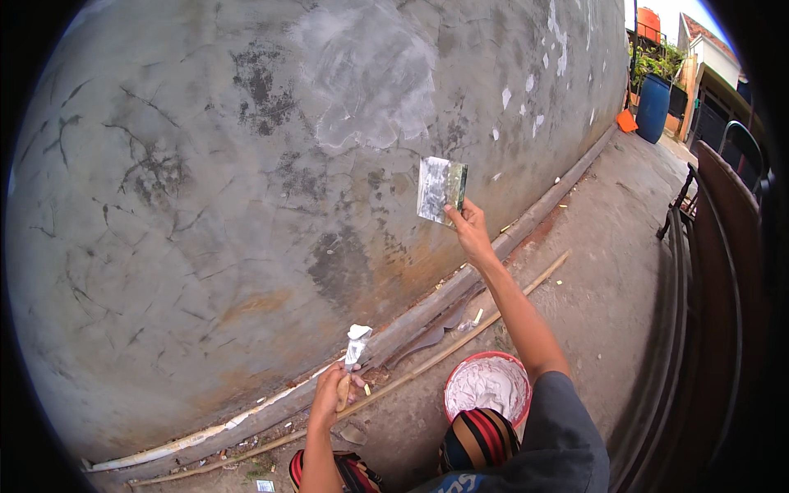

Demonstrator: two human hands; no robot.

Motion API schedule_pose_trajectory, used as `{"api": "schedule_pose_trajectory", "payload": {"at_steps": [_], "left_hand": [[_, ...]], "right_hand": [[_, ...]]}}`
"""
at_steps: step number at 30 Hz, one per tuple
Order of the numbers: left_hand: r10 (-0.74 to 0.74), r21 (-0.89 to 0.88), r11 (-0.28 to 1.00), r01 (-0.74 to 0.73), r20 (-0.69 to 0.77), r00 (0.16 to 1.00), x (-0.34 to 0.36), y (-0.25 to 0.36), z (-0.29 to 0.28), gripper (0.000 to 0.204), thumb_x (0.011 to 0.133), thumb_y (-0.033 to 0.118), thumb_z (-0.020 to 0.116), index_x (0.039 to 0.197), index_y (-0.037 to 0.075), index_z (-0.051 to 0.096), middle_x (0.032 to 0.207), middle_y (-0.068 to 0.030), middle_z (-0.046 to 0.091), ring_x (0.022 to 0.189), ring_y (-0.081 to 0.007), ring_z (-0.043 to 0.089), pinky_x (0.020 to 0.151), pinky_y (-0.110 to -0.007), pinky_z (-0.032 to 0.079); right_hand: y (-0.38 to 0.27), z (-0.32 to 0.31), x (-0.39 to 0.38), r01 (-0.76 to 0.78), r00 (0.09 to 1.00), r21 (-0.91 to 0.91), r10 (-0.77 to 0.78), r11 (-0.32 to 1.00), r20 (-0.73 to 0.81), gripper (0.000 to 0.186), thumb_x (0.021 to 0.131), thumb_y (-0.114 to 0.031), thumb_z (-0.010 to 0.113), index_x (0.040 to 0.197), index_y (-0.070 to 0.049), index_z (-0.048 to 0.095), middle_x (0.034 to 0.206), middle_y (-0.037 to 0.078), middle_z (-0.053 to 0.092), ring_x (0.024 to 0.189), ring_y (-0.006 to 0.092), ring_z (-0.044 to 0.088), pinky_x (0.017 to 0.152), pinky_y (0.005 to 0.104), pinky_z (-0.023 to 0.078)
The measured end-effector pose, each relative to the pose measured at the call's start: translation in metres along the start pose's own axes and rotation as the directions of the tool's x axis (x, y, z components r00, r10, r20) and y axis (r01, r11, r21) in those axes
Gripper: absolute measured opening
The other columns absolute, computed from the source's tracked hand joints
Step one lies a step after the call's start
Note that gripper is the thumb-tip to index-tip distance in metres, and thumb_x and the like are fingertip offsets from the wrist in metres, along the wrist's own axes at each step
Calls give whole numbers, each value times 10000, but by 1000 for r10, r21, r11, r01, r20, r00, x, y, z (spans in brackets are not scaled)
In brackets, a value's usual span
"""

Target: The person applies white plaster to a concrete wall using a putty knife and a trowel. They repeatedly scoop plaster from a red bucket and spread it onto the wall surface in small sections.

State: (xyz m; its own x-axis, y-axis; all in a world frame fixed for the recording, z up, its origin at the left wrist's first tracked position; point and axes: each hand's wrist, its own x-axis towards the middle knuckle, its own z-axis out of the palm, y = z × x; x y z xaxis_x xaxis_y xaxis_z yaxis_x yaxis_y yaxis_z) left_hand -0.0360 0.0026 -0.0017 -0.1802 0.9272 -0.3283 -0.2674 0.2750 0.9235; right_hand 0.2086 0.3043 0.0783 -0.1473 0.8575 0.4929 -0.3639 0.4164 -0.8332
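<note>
My left hand (332,393) is closed round the wooden handle of a putty knife (352,361), whose upright blade carries a lump of white putty (359,332). Raised in front of the wall, my right hand (469,227) pinches a flat rectangular plate (436,191) by its lower right edge. White smears cover much of the plate's face, and its right side is dark. The grey wall (205,238) has cracks, dark blotches and a broad pale patch of filler (366,74) above the plate. I cannot tell whether the plate touches the wall.
A red-rimmed tub of white putty (488,386) stands on the ground by my knees. A long pole (444,355) lies along the wall's foot, near a ledge (526,234). At the right is a dark bench-like piece (719,329); farther back stands a blue barrel (652,108).
</note>
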Motion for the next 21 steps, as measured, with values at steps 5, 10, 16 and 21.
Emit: {"api": "schedule_pose_trajectory", "payload": {"at_steps": [5, 10, 16, 21], "left_hand": [[-17, 63, 998, 17, -1, 1000, 4, 1, -1, 295, 908, 165, 404, 1062, -30, 562, 758, -134, 640, 504, -121, 470, 468, -252, 396], [-5, 67, 998, 5, 4, 1000, 9, -3, 0, 304, 906, 176, 411, 1069, -28, 567, 757, -131, 642, 502, -125, 469, 472, -251, 397], [-59, 24, 998, 59, -10, 998, 15, -8, 0, 295, 909, 175, 408, 1061, -21, 566, 754, -129, 641, 493, -124, 471, 457, -258, 395], [-33, 40, 999, 33, 11, 999, 16, -9, 8, 298, 908, 177, 409, 1063, -22, 566, 745, -129, 639, 484, -125, 473, 444, -256, 392]], "right_hand": [[-39, 4, 103, 210, 885, -541, -394, 814, -249, 301, 931, -45, 546, 1217, 20, 611, 952, 107, 694, 701, 128, 531, 684, 267, 445], [-45, 31, 140, 297, 724, -758, -654, 580, -217, 376, 880, -31, 564, 1252, -57, 614, 758, 168, 648, 611, 212, 572, 603, 329, 454], [-8, 78, 104, 469, 670, -792, -742, 391, 30, 483, 802, 44, 530, 1275, -28, 589, 1197, 247, 604, 1047, 360, 635, 861, 404, 522], [-35, 47, 73, 489, 806, -678, -582, 549, 109, 426, 832, -1, 576, 1247, -84, 628, 795, 248, 613, 573, 327, 572, 578, 368, 452]]}}
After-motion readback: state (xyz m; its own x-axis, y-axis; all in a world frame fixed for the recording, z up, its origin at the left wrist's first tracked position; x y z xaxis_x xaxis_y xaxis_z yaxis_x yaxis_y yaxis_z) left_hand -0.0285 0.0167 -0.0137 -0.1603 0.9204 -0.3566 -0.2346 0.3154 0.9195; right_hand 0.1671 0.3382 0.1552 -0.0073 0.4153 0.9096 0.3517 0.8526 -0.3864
